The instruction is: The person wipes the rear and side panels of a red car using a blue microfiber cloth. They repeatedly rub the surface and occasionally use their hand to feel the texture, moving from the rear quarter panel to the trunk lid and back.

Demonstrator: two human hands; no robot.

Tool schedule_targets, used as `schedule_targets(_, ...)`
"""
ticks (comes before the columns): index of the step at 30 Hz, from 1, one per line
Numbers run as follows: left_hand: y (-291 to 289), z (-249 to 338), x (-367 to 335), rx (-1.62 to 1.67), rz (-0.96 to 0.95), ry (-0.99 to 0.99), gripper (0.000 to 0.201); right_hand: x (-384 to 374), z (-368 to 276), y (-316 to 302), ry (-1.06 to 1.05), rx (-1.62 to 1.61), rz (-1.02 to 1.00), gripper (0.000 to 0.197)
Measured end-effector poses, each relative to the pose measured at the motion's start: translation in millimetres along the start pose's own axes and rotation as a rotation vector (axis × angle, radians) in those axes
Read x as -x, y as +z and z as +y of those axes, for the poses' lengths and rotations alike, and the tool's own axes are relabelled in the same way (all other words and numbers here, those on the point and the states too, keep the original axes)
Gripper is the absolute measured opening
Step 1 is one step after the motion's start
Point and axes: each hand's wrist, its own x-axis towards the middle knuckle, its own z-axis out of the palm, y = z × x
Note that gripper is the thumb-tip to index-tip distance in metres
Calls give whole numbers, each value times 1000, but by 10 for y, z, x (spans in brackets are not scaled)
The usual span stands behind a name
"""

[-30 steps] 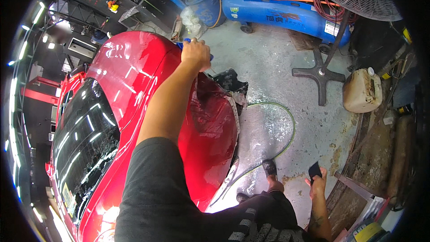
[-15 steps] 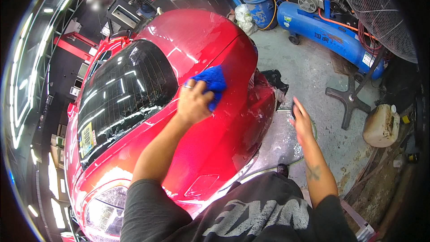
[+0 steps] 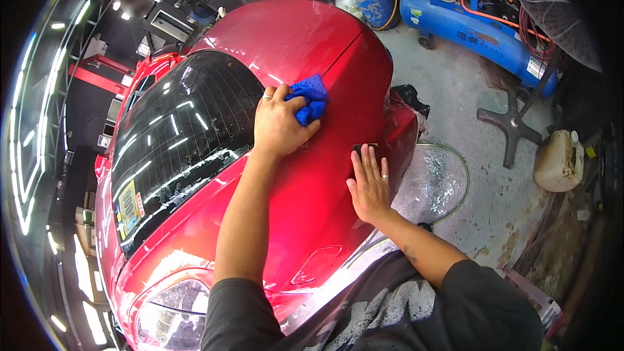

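A bunched blue cloth (image 3: 311, 99) is in my left hand (image 3: 278, 120), fingers curled over it, against the glossy red body of a car (image 3: 305, 201). It lies close to a panel seam and beside the dark rear window (image 3: 188, 136). My right hand (image 3: 372, 188) lies on the red panel to the right, fingers straight and close together. Under those fingertips is a small dark flat pad (image 3: 366, 147); the fingers and palm hide most of it, so its exact kind is unclear. Wet-looking streaks mark the paint.
A blue air compressor (image 3: 478, 39) and a blue drum (image 3: 372, 0) stand at the far right. A fan (image 3: 552, 13) rises on a dark cross-shaped base (image 3: 510, 127). A stained jerrycan (image 3: 559, 162) sits nearby. A thin green hose (image 3: 465, 188) curves over the wet floor.
My right hand has come left from beside the car onto the red panel, bringing the dark pad. The blue cloth is more bunched up, and my left hand has shifted slightly.
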Motion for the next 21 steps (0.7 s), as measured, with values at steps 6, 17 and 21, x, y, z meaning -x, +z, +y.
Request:
schedule_targets(6,-29,11,-54,-20,-33,3,40,-1335,458,-400,140,124,177,57)
schedule_targets(17,-35,-12,-38,56,-13,-32,38,-1211,474,-283,188,211,129,61)
schedule_targets(21,-67,18,-64,45,-43,-26,38,-1596,685,-436,217,122,85,61)
